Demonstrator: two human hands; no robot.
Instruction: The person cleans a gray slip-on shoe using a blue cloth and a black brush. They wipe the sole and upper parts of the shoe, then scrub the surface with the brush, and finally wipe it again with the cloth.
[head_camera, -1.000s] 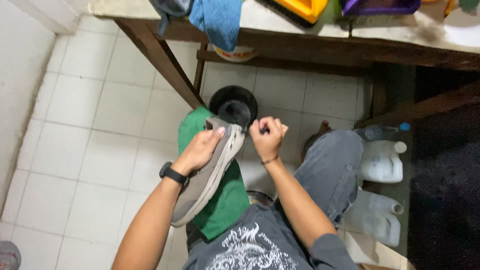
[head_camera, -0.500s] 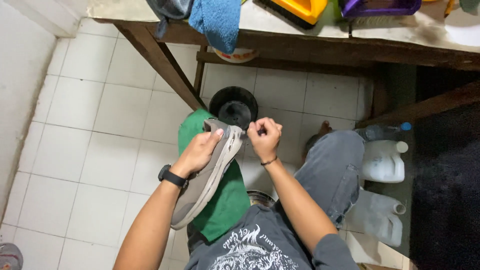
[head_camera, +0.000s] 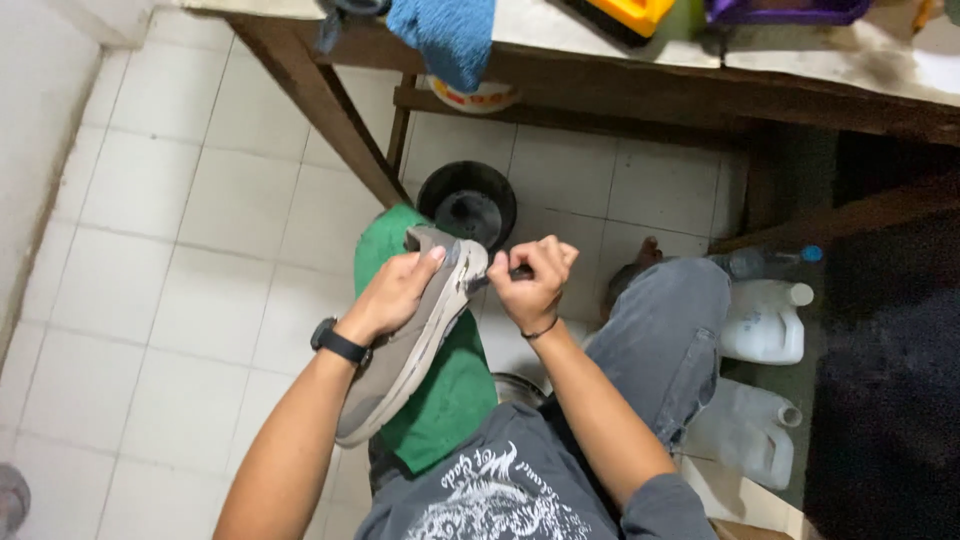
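Over a green cloth (head_camera: 445, 400) on the lap, left hand (head_camera: 395, 295) grips one grey shoe (head_camera: 415, 335), fingers curled over its toe end. Right hand (head_camera: 530, 280) is fisted tight on a small dark tool, kind unclear, touching the shoe's edge. Two white jugs (head_camera: 762, 325) stand at right; one black bowl (head_camera: 467, 205) on floor.

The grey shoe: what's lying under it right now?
Under the grey shoe, held by the left hand, a green cloth lies over the lap. The shoe covers part of the cloth; nothing beneath that shows.
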